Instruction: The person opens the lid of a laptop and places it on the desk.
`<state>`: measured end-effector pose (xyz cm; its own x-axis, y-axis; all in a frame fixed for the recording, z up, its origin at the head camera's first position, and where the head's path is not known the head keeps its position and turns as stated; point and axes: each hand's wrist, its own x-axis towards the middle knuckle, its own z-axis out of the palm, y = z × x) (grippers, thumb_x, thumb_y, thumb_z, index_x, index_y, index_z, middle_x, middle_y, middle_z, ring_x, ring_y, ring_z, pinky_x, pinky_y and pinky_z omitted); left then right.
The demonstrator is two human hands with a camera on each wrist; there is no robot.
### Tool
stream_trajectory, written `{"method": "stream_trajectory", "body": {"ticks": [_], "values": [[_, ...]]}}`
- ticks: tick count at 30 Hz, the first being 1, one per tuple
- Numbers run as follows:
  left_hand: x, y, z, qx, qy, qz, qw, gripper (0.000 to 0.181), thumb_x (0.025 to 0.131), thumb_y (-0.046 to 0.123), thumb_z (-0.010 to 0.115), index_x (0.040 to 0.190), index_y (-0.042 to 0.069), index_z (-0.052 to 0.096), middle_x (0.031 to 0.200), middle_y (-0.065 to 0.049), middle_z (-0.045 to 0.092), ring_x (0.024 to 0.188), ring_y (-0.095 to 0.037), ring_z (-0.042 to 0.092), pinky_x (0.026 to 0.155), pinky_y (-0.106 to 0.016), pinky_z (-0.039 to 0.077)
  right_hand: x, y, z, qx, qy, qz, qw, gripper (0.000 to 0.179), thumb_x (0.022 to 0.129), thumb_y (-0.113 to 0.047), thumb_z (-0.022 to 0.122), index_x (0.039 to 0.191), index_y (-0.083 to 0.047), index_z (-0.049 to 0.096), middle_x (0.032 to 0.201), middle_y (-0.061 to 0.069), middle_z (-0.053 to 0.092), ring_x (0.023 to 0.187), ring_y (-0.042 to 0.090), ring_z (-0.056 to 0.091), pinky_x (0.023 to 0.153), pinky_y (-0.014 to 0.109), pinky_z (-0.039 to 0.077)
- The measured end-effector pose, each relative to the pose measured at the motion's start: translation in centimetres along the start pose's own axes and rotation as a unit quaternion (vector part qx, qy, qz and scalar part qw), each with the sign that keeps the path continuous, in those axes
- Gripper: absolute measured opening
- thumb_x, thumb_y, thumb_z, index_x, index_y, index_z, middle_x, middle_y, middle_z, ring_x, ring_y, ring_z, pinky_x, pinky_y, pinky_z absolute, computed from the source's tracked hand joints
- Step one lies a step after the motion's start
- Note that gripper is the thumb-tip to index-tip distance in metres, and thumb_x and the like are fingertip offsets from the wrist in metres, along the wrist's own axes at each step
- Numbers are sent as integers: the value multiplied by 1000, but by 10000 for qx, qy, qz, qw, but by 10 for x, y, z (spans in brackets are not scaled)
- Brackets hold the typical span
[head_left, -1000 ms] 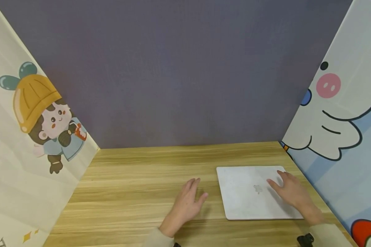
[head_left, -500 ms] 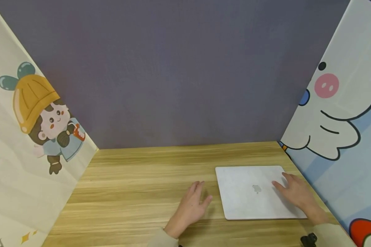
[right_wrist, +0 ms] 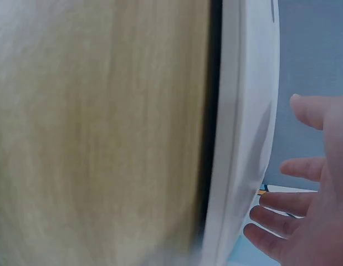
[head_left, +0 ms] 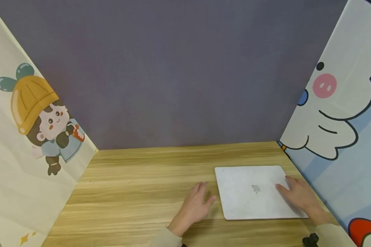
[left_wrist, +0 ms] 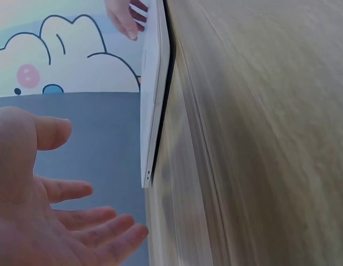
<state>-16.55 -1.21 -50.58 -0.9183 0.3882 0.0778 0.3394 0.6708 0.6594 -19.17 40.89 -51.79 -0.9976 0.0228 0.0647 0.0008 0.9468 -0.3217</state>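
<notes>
A closed silver laptop (head_left: 244,197) with an apple logo on its lid lies flat on the right part of the wooden table. My right hand (head_left: 301,195) is over its right edge, thumb above the lid and fingers at the far right side. In the right wrist view, that hand (right_wrist: 304,210) has its fingers spread, with a gap between them and the laptop (right_wrist: 254,111). My left hand (head_left: 194,207) hovers above the table left of the laptop. The left wrist view shows this hand (left_wrist: 66,216) with fingers extended and holding nothing, near the laptop's corner (left_wrist: 148,172).
The wooden table (head_left: 126,199) stretches to the left of the hands. A grey panel (head_left: 185,75) stands behind it. Cartoon-printed panels flank it, a pale left one (head_left: 6,192) and a blue and white right one (head_left: 355,171).
Both hands have moved slightly right, the left one closer to the laptop and the right one outward toward the laptop's right edge. The laptop stays in place on the table.
</notes>
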Motion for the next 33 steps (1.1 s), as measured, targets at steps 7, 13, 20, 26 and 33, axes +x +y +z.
{"method": "stream_trajectory", "body": {"ticks": [7,13,20,26,33], "values": [[4,3,3,-51,-155,-26,9999,72,105,54,43,156,3,36,155,-27,38,140,-45,40,112,-60,38,-1,7,3,-75,43,-50,10000,73,103,-45,53,131,23,49,131,47,48,118,64,46,98,69,40],[7,7,6,-94,-158,22,9998,67,105,46,49,154,2,38,153,-26,41,138,-44,43,111,-60,40,-2,6,4,-149,7,-9,9999,73,103,-44,54,130,23,50,129,47,49,116,64,47,97,69,41],[12,6,9,-41,-164,21,9999,63,105,41,53,153,2,40,152,-22,44,137,-42,45,111,-57,41,-3,1,4,-97,-96,114,9998,73,103,-46,53,131,21,50,129,47,49,116,64,45,98,70,40],[19,9,12,-33,-213,-33,9998,64,105,42,52,154,4,39,153,-19,44,138,-39,45,113,-55,39,-3,-3,4,-87,-24,76,9999,70,101,-44,57,130,20,52,127,46,51,115,63,47,97,69,41],[26,18,16,-60,-230,-127,9996,63,104,42,54,154,7,41,152,-15,45,138,-35,45,113,-52,40,-4,-4,5,-121,-125,156,9997,73,101,-48,56,132,18,52,127,47,49,115,64,46,96,71,40]]}}
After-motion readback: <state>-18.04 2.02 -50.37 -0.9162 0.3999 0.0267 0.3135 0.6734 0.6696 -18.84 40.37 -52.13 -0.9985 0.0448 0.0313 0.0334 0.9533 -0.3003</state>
